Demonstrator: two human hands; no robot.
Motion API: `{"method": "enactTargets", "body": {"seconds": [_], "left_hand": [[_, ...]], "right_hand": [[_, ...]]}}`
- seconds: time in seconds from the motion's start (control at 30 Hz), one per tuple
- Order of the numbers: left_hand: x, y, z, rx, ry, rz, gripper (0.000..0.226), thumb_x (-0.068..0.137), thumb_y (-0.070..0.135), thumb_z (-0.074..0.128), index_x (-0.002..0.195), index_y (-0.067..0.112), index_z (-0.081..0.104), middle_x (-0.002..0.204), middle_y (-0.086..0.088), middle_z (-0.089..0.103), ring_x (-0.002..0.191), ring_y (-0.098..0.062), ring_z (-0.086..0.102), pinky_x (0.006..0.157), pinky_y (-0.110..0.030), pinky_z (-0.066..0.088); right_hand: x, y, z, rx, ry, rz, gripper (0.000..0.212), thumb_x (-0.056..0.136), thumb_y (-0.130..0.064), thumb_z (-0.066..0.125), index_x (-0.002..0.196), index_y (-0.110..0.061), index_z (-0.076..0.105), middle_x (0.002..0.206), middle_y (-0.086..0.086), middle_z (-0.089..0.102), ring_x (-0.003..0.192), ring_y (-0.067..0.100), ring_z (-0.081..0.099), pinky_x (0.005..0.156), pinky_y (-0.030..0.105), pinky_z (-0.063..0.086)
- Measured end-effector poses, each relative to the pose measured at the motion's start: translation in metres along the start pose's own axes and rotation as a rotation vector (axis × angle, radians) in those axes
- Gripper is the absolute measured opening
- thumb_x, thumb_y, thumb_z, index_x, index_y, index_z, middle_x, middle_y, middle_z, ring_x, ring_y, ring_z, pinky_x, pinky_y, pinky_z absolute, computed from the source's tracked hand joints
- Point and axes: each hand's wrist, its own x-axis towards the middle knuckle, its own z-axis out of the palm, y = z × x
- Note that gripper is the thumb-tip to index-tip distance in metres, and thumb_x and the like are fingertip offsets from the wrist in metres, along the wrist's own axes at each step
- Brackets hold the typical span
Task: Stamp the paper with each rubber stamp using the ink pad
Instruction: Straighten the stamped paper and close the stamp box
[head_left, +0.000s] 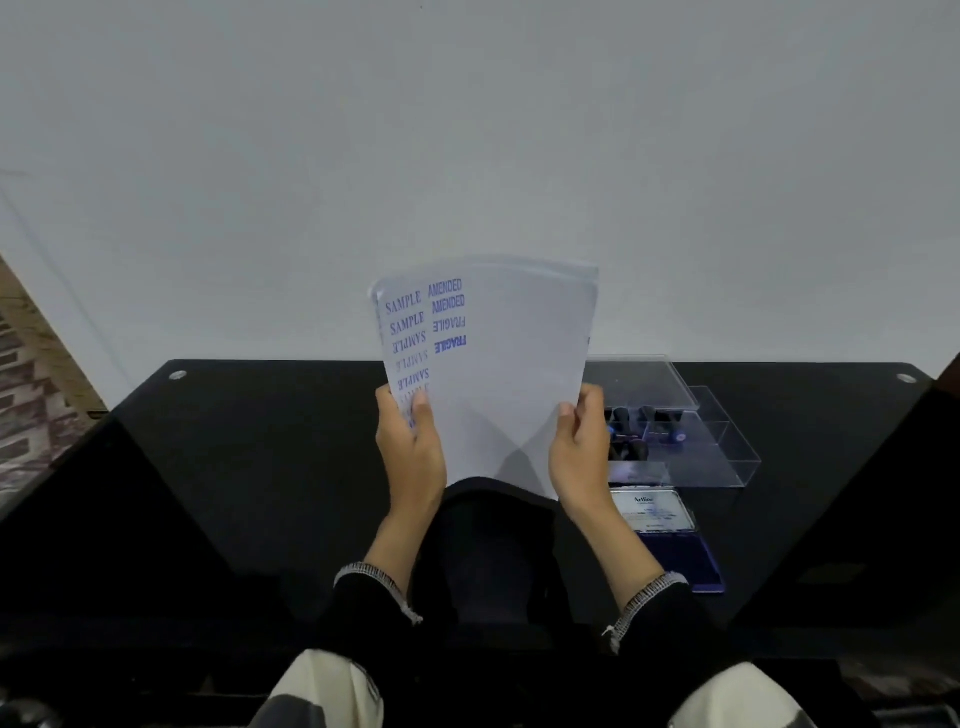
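A white paper (511, 364) is held upright above the black table, its left part covered with blue SAMPLE, AMENDED and FRAGILE prints. My left hand (410, 447) pinches its lower left edge, thumb across the prints. My right hand (582, 447) pinches the lower right edge. Right of my right hand, the ink pad (675, 540) lies open, with its labelled lid up and blue pad below. Behind it, several black-handled rubber stamps (644, 421) sit in a clear plastic box (727, 457), partly hidden by my hand.
The black glass table (234, 467) runs up to a plain grey wall (467, 130). The box's clear lid (644, 379) stands open behind the stamps. Patterned flooring (26, 374) shows at far left. My knees are at the bottom edge.
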Motion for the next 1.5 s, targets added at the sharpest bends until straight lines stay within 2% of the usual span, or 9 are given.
{"method": "enactTargets", "body": {"seconds": [0.13,0.3,0.43,0.6,0.7,0.83,1.03,1.27,1.5], "left_hand": [[-0.019,-0.032,0.002,0.070,-0.068,-0.099,0.008,0.104,0.017,0.035,0.104,0.015,0.042,0.110,-0.003,0.060,0.096,-0.013,0.061,0.073,-0.021,0.053],[-0.033,-0.056,0.003,0.213,-0.202,-0.201,0.013,0.105,0.018,0.029,0.107,0.015,0.042,0.118,-0.004,0.054,0.105,-0.014,0.056,0.089,-0.033,0.053],[-0.015,-0.055,0.002,0.314,-0.176,-0.252,0.015,0.103,0.013,0.029,0.105,0.012,0.044,0.110,-0.006,0.054,0.098,-0.021,0.057,0.075,-0.032,0.051],[-0.004,-0.065,-0.010,0.425,-0.159,-0.460,0.011,0.100,0.008,0.035,0.108,0.013,0.041,0.099,-0.002,0.052,0.081,-0.016,0.056,0.057,-0.028,0.045],[-0.012,-0.079,-0.015,0.507,-0.199,-0.528,0.008,0.099,0.007,0.041,0.104,0.011,0.045,0.097,-0.002,0.053,0.078,-0.014,0.056,0.054,-0.023,0.042],[-0.012,-0.104,-0.018,0.629,-0.191,-0.460,0.010,0.097,0.010,0.047,0.100,0.015,0.055,0.105,-0.005,0.058,0.080,-0.015,0.059,0.054,-0.022,0.044],[0.020,-0.121,-0.002,0.868,-0.261,-0.284,0.018,0.096,0.009,0.042,0.094,0.013,0.060,0.098,-0.005,0.054,0.082,-0.023,0.058,0.080,-0.044,0.053],[0.056,-0.149,0.026,1.013,-0.315,-0.230,0.037,0.100,0.013,0.043,0.136,0.010,0.049,0.123,-0.008,0.047,0.105,-0.022,0.051,0.097,-0.039,0.034],[0.065,-0.165,0.042,1.120,-0.326,-0.215,0.045,0.097,0.014,0.047,0.142,0.013,0.043,0.128,-0.006,0.041,0.109,-0.024,0.043,0.095,-0.038,0.033]], "right_hand": [[-0.020,0.024,-0.001,-0.046,-0.029,0.088,0.016,0.103,-0.005,0.030,0.113,-0.012,0.041,0.095,-0.009,0.056,0.079,-0.012,0.054,0.068,0.001,0.039],[-0.028,0.048,-0.001,-0.214,-0.123,0.233,0.010,0.102,-0.005,0.028,0.103,-0.011,0.036,0.102,0.005,0.054,0.095,0.020,0.055,0.069,0.014,0.038],[-0.013,0.045,-0.002,-0.333,-0.077,0.249,0.008,0.102,-0.005,0.031,0.099,-0.007,0.038,0.086,0.003,0.052,0.079,0.019,0.050,0.057,0.017,0.035],[-0.008,0.050,-0.005,-0.551,-0.155,0.292,0.018,0.098,0.002,0.039,0.115,-0.002,0.039,0.094,0.012,0.055,0.077,0.020,0.051,0.056,0.023,0.036],[-0.019,0.063,-0.002,-0.699,-0.205,0.334,0.025,0.098,0.000,0.042,0.123,-0.001,0.042,0.109,0.017,0.059,0.093,0.028,0.059,0.071,0.031,0.043],[-0.023,0.080,0.009,-0.847,-0.247,0.327,0.032,0.097,0.000,0.044,0.129,-0.001,0.044,0.124,0.017,0.056,0.111,0.029,0.056,0.087,0.030,0.045],[0.007,0.093,0.031,-1.013,-0.312,0.218,0.051,0.094,-0.001,0.051,0.141,0.001,0.031,0.134,0.015,0.043,0.123,0.024,0.043,0.101,0.026,0.039],[0.054,0.115,0.056,-1.222,-0.318,0.246,0.050,0.089,0.000,0.059,0.134,0.002,0.035,0.132,0.016,0.042,0.122,0.023,0.043,0.093,0.025,0.044],[0.074,0.125,0.063,-1.416,-0.365,0.104,0.042,0.093,0.000,0.049,0.134,0.004,0.040,0.136,0.024,0.040,0.128,0.031,0.038,0.098,0.030,0.042]]}}
